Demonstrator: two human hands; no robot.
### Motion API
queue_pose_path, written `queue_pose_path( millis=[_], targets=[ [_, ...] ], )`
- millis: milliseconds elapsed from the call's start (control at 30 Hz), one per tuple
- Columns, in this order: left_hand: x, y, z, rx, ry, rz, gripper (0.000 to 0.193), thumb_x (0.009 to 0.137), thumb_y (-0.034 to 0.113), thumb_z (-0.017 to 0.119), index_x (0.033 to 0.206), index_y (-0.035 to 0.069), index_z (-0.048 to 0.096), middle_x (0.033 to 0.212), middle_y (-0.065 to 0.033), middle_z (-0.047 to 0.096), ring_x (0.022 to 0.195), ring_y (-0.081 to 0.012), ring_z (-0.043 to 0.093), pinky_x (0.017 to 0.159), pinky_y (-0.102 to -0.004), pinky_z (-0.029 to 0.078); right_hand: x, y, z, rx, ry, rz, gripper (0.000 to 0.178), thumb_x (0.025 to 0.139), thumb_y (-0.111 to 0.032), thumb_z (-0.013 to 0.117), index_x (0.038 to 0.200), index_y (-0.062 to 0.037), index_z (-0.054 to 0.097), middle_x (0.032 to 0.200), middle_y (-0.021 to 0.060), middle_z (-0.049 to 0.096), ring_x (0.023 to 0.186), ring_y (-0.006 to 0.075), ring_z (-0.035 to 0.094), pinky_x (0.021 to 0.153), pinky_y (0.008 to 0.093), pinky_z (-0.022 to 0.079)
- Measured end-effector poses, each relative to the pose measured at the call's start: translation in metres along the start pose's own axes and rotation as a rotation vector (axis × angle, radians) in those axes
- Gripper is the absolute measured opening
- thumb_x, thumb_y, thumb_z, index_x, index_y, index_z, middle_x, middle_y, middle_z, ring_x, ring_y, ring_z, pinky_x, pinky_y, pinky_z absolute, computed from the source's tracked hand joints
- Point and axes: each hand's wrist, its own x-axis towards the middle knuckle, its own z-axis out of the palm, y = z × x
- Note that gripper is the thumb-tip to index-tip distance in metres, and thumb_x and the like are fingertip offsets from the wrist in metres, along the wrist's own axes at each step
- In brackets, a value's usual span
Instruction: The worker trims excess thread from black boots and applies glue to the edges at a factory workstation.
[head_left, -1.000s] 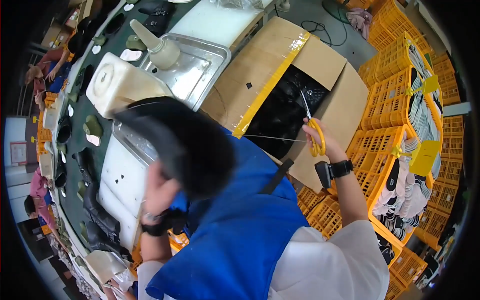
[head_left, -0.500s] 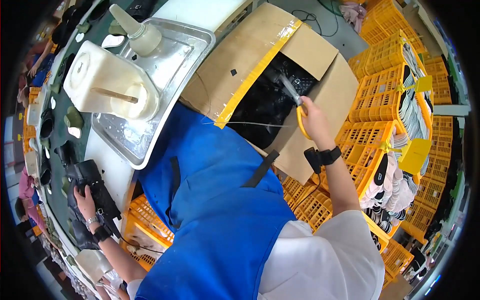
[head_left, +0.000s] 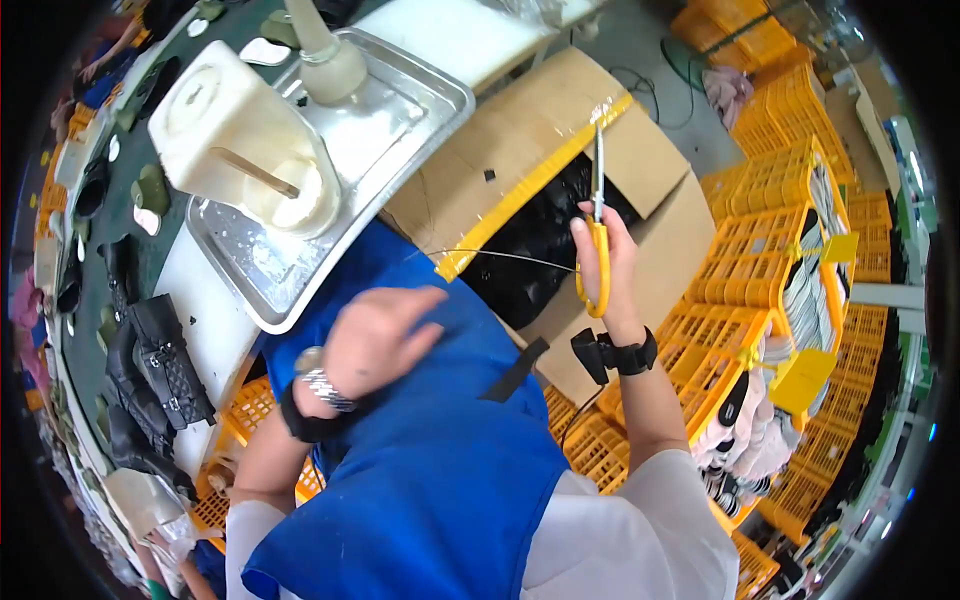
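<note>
My right hand (head_left: pixel 618 262) grips a pair of scissors (head_left: pixel 599 235) by the yellow handles, with the blades pointing up and away over the cardboard box. The box (head_left: pixel 470 150) has open flaps, a strip of yellow tape along one edge and black plastic (head_left: pixel 530 235) inside. My left hand (head_left: pixel 385 335) is in the air in front of the blue apron (head_left: pixel 430 440); it is blurred, with fingers apart and nothing visible in it. Black boots (head_left: pixel 165 370) with quilted uppers lie on the table to its left.
A metal tray (head_left: pixel 415 110) holds a white plastic container (head_left: pixel 215 130) with a stick in it and a nozzled bottle (head_left: pixel 333 70). Stacked yellow crates (head_left: pixel 750 250) with insoles stand at the right. A green work surface (head_left: pixel 165 200) with shoe parts runs along the left.
My left hand has left the black boots and come across to the front of the apron. My right hand has drawn the scissors back from inside the box, blades now pointing away.
</note>
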Motion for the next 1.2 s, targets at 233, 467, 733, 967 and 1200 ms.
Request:
queue_pose_path(
  millis=[233, 467, 733, 967, 1200],
  targets=[
    [-0.002, 0.002, 0.016, -0.107, -0.17, 0.096, 0.035, 0.071, 0.012, 0.063, 0.103, 0.003, 0.054, 0.084, -0.0122, 0.061, 0.077, -0.0298, 0.058, 0.071, -0.0378, 0.046, 0.174, -0.046, 0.055, -0.591, -0.058, -0.32, 0.051, 0.072, -0.039, 0.065, 0.111, -0.0084, 0.055, 0.097, 0.0175, 0.062, 0.09, 0.0346, 0.058, 0.074, 0.0403, 0.047],
    [-0.049, -0.025, 0.001, -0.005, -0.165, -0.159, 0.037, 0.07, 0.011, 0.065, 0.104, 0.004, 0.054, 0.086, -0.0144, 0.061, 0.079, -0.0312, 0.058, 0.072, -0.0376, 0.046, 0.28, -0.02, 0.125, -0.949, -0.342, -0.478, 0.041, 0.076, -0.021, 0.053, 0.116, -0.0081, 0.05, 0.098, 0.0223, 0.059, 0.094, 0.0351, 0.057, 0.082, 0.0421, 0.045],
    [-0.048, -0.03, -0.001, 0.024, -0.187, -0.218, 0.042, 0.069, 0.012, 0.067, 0.107, 0.005, 0.053, 0.089, -0.0141, 0.06, 0.081, -0.0307, 0.057, 0.073, -0.037, 0.045, 0.247, -0.019, 0.105, -0.539, -0.033, -0.747, 0.027, 0.08, -0.012, 0.05, 0.104, -0.0069, 0.058, 0.093, 0.0177, 0.06, 0.087, 0.0313, 0.058, 0.078, 0.038, 0.046],
    [-0.049, -0.037, 0.01, -0.013, -0.232, -0.192, 0.041, 0.069, 0.01, 0.066, 0.108, 0.006, 0.053, 0.089, -0.0144, 0.06, 0.081, -0.0321, 0.056, 0.074, -0.0375, 0.045, 0.122, 0.068, 0.082, -0.728, -0.599, -0.716, 0.041, 0.069, 0.004, 0.049, 0.109, 0.0009, 0.053, 0.114, 0.0198, 0.053, 0.108, 0.0351, 0.048, 0.092, 0.0376, 0.039],
    [-0.048, -0.036, 0.013, -0.052, -0.267, -0.213, 0.042, 0.068, 0.01, 0.066, 0.108, 0.006, 0.053, 0.09, -0.0144, 0.06, 0.083, -0.032, 0.056, 0.076, -0.0377, 0.045, 0.057, 0.097, 0.053, -0.789, -0.589, -0.843, 0.042, 0.068, 0.001, 0.051, 0.11, 0.0003, 0.052, 0.123, 0.0135, 0.046, 0.11, 0.029, 0.047, 0.094, 0.0366, 0.038]
  ],
)
